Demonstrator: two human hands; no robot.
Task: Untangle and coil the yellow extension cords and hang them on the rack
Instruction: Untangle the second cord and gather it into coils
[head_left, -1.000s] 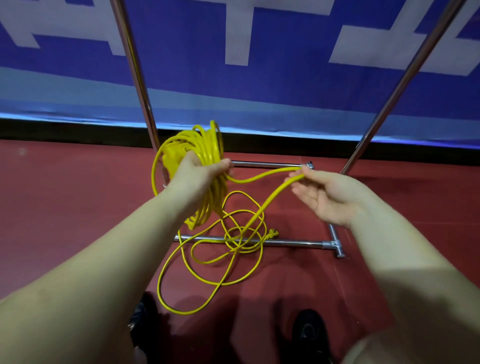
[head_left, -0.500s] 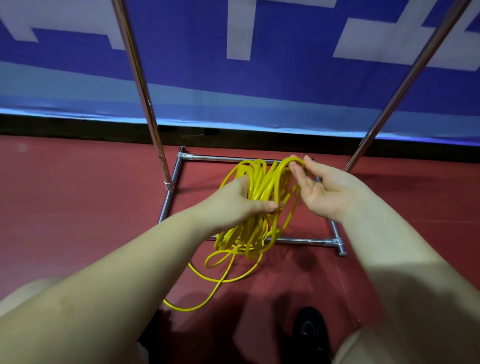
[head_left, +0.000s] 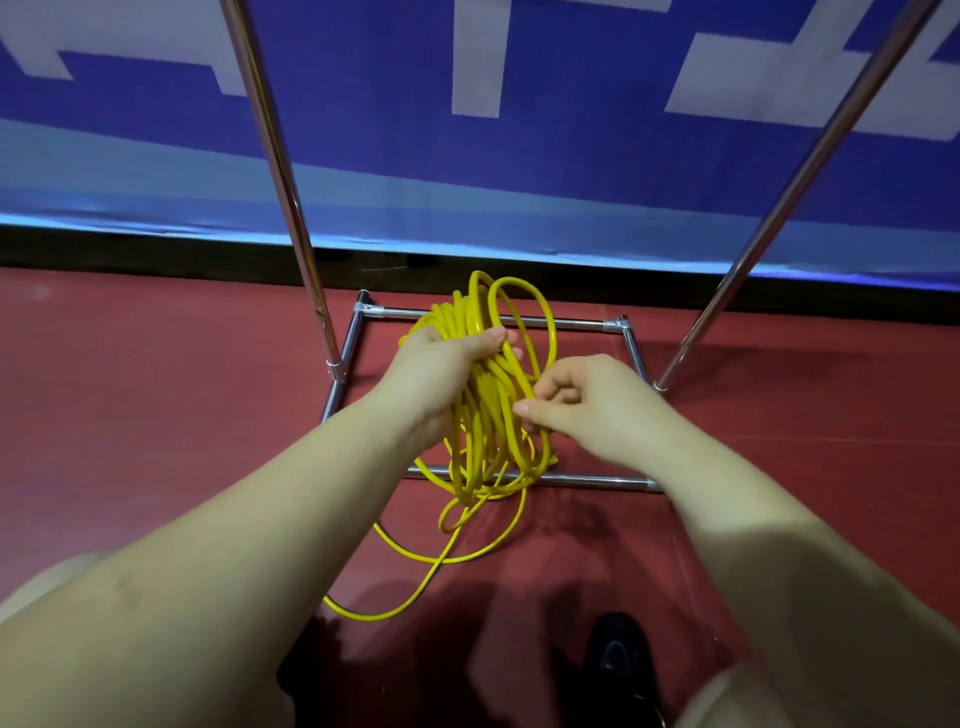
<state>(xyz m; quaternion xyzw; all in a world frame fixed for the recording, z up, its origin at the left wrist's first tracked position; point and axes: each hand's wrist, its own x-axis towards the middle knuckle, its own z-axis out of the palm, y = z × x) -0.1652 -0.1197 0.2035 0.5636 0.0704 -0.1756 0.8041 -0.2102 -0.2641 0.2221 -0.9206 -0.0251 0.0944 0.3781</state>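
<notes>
Yellow extension cord (head_left: 485, 410) is bunched in the left hand (head_left: 441, 371), whose fingers wrap the coil above the rack (head_left: 363, 343) base — more loops are gathered than half a second ago. The right hand (head_left: 587, 405) has dropped from the coil's top to its side, fingers curled, pinching a strand — the loose tail trails on the red floor (head_left: 156, 415).

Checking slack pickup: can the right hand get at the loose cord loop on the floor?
Probably yes. The right hand only pinches a strand of the coil; the loose loop lies uncovered on the floor below.
</notes>
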